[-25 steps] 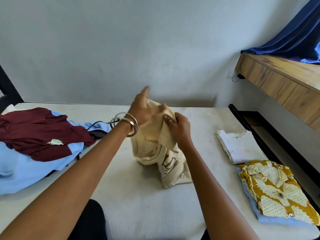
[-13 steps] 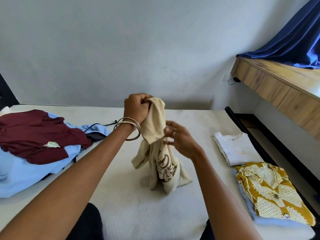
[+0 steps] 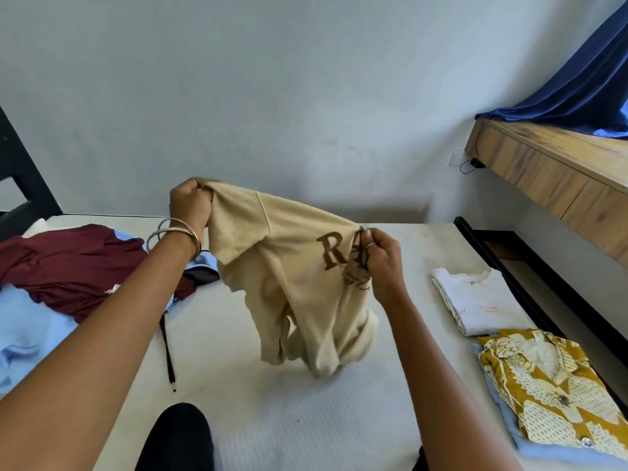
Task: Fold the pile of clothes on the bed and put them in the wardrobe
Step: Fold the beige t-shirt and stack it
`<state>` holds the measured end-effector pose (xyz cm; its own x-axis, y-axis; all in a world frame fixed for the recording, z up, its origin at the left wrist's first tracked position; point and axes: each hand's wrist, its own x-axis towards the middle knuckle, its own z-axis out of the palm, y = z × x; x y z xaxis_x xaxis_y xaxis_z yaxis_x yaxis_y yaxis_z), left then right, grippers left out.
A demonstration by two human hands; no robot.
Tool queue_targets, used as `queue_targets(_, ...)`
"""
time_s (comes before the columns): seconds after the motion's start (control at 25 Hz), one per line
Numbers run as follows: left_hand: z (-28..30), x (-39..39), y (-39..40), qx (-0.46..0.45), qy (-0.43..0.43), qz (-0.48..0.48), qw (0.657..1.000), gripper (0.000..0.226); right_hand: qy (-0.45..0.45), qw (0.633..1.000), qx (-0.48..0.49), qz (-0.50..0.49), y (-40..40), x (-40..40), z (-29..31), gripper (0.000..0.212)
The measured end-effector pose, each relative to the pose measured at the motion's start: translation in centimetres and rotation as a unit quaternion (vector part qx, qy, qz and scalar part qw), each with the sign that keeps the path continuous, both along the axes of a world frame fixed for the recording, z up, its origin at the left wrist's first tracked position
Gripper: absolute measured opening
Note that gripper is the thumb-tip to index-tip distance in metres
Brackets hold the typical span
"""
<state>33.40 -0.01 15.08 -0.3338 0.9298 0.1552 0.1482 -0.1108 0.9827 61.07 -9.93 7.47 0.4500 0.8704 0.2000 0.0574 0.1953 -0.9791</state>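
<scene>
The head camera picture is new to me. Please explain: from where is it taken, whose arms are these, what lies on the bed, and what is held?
There is no machine here. A person wears one wide-angle camera on the head, looking forward and down, so the two arms are that person's own.

The left hand, with bangles on the wrist, grips one end of a cream T-shirt. The right hand pinches it near brown printed letters. The shirt hangs between them above the white bed.

On the left lies an unfolded pile: a maroon garment over light blue cloth. On the right lie folded clothes: a white shirt and a yellow patterned shirt.
</scene>
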Motion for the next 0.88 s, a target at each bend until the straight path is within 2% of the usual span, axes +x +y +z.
queue_targets(0.08, -2.4, 0.0, -0.3, -0.010, 0.201, 0.022, 0.979, 0.035, -0.009, 1.000, 0.009, 0.019, 0.4, -0.5, 1.7, 0.040)
queue_targets(0.12, -3.4, 0.8, -0.8, 0.010, 0.252, -0.025, 0.967, 0.033, -0.023, 0.999, 0.006, 0.036, 0.8, -1.0, 2.2, 0.039)
queue_targets(0.2, -5.3, 3.2, -2.7, 0.024, 0.279, -0.233, 0.931, 0.028, -0.065, 0.995, -0.008, 0.076, 1.3, -2.4, 3.0, 0.033)
queue_targets(0.24, -6.3, 4.3, -3.8, 0.000, 0.286, -0.347, 0.893, 0.039, -0.077, 0.993, -0.018, 0.091, 1.4, -3.0, 3.3, 0.030)
queue_targets(0.28, -7.3, 5.4, -4.9, -0.032, 0.309, -0.424, 0.851, 0.061, -0.081, 0.991, -0.027, 0.101, 1.5, -3.3, 3.7, 0.028)
queue_targets(0.32, -8.3, 6.5, -5.9, -0.055, 0.337, -0.463, 0.818, 0.085, -0.072, 0.991, -0.033, 0.106, 1.4, -3.3, 4.3, 0.027)
queue_targets(0.36, -9.5, 7.4, -6.6, -0.059, 0.358, -0.467, 0.806, 0.104, -0.051, 0.993, -0.035, 0.103, 1.1, -3.0, 5.1, 0.029)
queue_targets(0.4, -10.7, 8.4, -7.3, -0.040, 0.354, -0.450, 0.819, 0.113, -0.020, 0.994, -0.034, 0.102, 1.0, -2.5, 5.9, 0.032)
queue_targets(0.44, -11.7, 9.5, -8.0, -0.005, 0.327, -0.418, 0.848, 0.113, 0.010, 0.994, -0.033, 0.105, 0.9, -1.9, 6.5, 0.037)
queue_targets(0.52, -12.7, 11.4, -9.2, 0.074, 0.245, -0.336, 0.906, 0.090, 0.053, 0.991, -0.025, 0.122, 0.6, -0.7, 7.5, 0.044)
queue_targets(0.56, -12.7, 12.1, -9.4, 0.106, 0.218, -0.306, 0.921, 0.077, 0.074, 0.989, -0.017, 0.130, 0.4, -0.4, 7.7, 0.047)
queue_targets(0.6, -12.5, 12.6, -9.2, 0.133, 0.210, -0.290, 0.924, 0.069, 0.101, 0.985, -0.008, 0.140, 0.1, -0.1, 7.9, 0.050)
queue_targets(0.68, -12.2, 12.9, -8.5, 0.194, 0.247, -0.253, 0.915, 0.056, 0.151, 0.976, 0.004, 0.154, 0.0, 0.4, 7.9, 0.054)
queue_targets(0.76, -11.4, 12.5, -7.9, 0.269, 0.259, -0.196, 0.907, 0.041, 0.184, 0.971, -0.004, 0.155, 0.4, 1.1, 7.6, 0.050)
queue_targets(0.8, -10.7, 12.3, -7.6, 0.294, 0.240, -0.175, 0.909, 0.035, 0.172, 0.976, -0.022, 0.131, 0.7, 1.3, 7.3, 0.046)
queue_targets(0.84, -9.8, 12.2, -7.3, 0.294, 0.208, -0.160, 0.919, 0.033, 0.109, 0.989, -0.053, 0.086, 1.2, 1.5, 6.6, 0.040)
queue_targets(0.88, -8.8, 12.3, -7.1, 0.274, 0.175, -0.143, 0.935, 0.032, -0.015, 0.995, -0.096, 0.017, 1.7, 1.7, 5.9, 0.029)
